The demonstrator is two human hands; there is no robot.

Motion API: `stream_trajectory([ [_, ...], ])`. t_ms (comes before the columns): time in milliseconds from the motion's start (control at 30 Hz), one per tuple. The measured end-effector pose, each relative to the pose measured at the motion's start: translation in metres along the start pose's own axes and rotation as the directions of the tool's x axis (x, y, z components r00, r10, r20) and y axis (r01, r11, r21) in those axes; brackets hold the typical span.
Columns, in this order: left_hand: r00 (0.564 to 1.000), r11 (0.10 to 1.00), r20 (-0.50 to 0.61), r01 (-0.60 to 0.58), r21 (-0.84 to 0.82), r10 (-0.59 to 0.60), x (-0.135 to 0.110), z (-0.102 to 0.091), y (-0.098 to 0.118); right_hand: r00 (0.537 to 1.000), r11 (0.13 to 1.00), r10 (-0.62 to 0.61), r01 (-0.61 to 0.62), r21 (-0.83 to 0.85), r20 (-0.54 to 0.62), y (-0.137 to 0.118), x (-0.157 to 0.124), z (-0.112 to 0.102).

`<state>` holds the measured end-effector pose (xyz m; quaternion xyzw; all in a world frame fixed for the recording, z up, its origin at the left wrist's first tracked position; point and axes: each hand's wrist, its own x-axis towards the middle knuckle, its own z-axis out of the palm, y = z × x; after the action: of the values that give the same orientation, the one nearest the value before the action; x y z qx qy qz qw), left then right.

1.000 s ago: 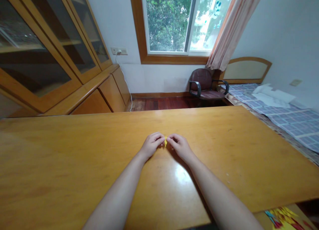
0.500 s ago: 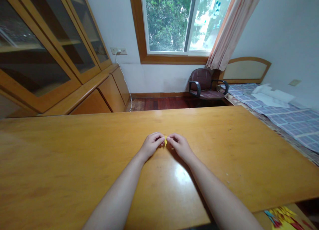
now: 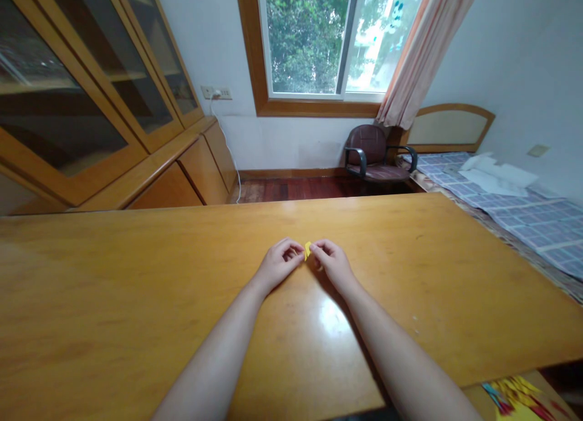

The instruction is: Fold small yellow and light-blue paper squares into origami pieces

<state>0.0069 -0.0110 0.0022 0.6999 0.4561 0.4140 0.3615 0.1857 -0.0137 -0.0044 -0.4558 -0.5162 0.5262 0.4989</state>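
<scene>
A small folded piece of yellow paper (image 3: 308, 249) is held between my two hands, just above the wooden table (image 3: 136, 287). My left hand (image 3: 280, 263) pinches its left edge between thumb and fingertips. From the other side, my right hand (image 3: 331, 262) grips the paper with thumb and forefinger. The fingers partly cover the paper, and its exact folded shape is too small to make out.
Several yellow, red and blue folded paper pieces (image 3: 514, 397) lie on a lower surface at the bottom right. Beyond the table stand an office chair (image 3: 371, 154) and a glass-door cabinet (image 3: 150, 160). A bed (image 3: 523, 208) is on the right.
The yellow paper has turned and shifted slightly up and right, with more of it showing. My left fingers have loosened a little, and my right fingers have changed their hold.
</scene>
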Motion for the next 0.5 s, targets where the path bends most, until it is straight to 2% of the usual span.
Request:
stream_trajectory([
  [500, 1.000, 0.998, 0.011, 0.002, -0.058, -0.001, -0.0015, -0.0001, 0.0017, 1.000, 1.000, 0.022, -0.022, -0.011, -0.002, -0.0057, -0.0020, 0.0020],
])
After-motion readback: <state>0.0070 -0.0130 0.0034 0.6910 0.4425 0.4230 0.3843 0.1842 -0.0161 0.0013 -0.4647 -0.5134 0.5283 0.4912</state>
